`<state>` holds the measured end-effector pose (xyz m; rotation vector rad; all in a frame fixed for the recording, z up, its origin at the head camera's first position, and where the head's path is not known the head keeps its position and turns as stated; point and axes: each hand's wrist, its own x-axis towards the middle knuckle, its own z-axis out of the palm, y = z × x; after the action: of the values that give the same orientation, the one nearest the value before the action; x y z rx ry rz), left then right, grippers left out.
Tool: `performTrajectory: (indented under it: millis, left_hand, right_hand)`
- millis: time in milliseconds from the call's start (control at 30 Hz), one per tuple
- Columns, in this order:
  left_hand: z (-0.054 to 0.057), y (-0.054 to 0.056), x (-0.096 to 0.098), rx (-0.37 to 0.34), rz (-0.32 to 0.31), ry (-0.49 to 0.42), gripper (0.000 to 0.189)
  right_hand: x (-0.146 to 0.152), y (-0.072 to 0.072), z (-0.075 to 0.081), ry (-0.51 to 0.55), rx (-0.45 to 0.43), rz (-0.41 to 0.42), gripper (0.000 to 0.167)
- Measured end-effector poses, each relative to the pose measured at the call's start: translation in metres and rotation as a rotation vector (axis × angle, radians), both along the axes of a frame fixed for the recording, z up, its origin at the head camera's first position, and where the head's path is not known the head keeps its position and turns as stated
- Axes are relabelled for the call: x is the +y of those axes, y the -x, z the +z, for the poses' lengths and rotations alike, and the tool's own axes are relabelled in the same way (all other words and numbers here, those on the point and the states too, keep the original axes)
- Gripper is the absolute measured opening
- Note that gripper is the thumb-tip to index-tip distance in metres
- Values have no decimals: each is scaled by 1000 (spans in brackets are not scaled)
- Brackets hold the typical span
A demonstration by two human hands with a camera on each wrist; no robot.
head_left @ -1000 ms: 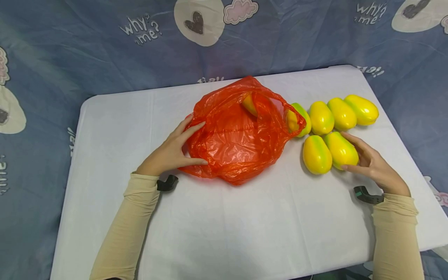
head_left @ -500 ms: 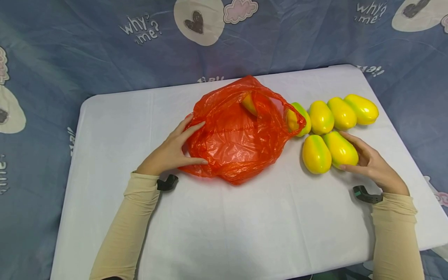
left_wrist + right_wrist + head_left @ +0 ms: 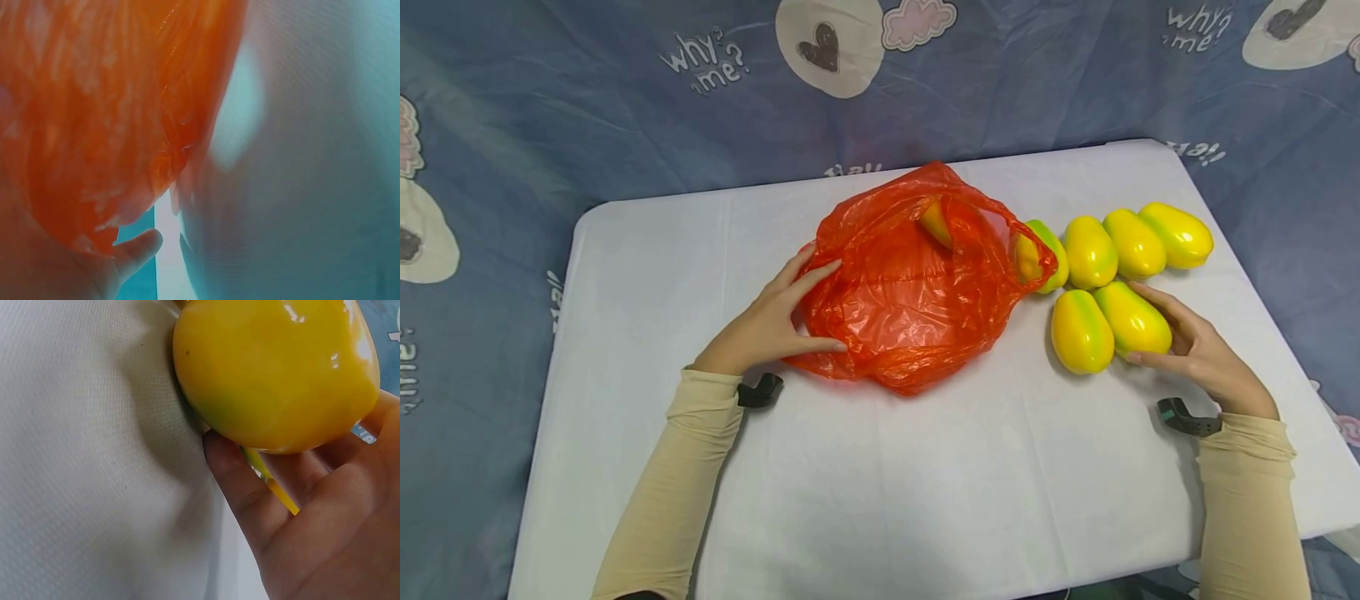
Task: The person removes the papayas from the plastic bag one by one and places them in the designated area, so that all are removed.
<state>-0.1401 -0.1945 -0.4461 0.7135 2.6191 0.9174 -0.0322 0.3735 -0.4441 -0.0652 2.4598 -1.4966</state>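
A red plastic bag (image 3: 895, 308) lies in the middle of the white table, its mouth toward the back right. My left hand (image 3: 763, 321) rests against the bag's left side, thumb and fingers spread and fairly straight; in the left wrist view the thumb (image 3: 139, 250) shows beside the bag and the other fingers are hidden. Inside the bag's mouth a yellow fruit (image 3: 936, 223) partly shows. On the right, my right hand (image 3: 1206, 354) holds a glossy yellow-green papaya (image 3: 1135, 319) between thumb and fingers. That papaya (image 3: 275, 369) fills the top of the right wrist view.
Another papaya (image 3: 1082, 332) lies just left of the held one. Behind them several more form a row, including a papaya (image 3: 1090, 252) near its middle. The bag's handle loop overlaps the leftmost papaya (image 3: 1057, 250). A printed blue cloth (image 3: 625, 108) hangs behind the table.
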Motion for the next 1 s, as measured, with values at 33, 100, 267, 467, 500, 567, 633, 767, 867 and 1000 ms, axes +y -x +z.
performTrajectory:
  millis: [33,100,267,467,500,567,633,767,867,1000]
  left_hand:
    - [0,0,0,0,0,1,111]
    - [-1,0,0,-1,0,3,110]
    - [-2,0,-1,3,-1,7,110]
    - [1,0,0,-5,1,8,109]
    - [1,0,0,-3,-1,7,110]
    - [1,0,0,-1,-4,3,110]
    - [1,0,0,3,-6,1,111]
    - [1,0,-1,1,-2,3,111]
    - [2,-1,-1,-1,1,5,111]
    - [1,0,0,1,2,5,110]
  right_hand:
    - [0,0,0,-1,3,-1,92]
    - [0,0,1,-1,12,1,92]
    - [2,-3,3,-40,10,-3,90]
    - [7,-7,11,-39,45,-27,86]
    - [7,-7,13,-25,68,-34,86]
    - [7,-6,16,-2,127,-39,86]
    - [5,-4,21,26,186,-46,86]
    - [-3,3,35,104,308,-39,85]
    - [-10,9,47,173,390,2,86]
    - [-23,20,62,164,430,57,85]
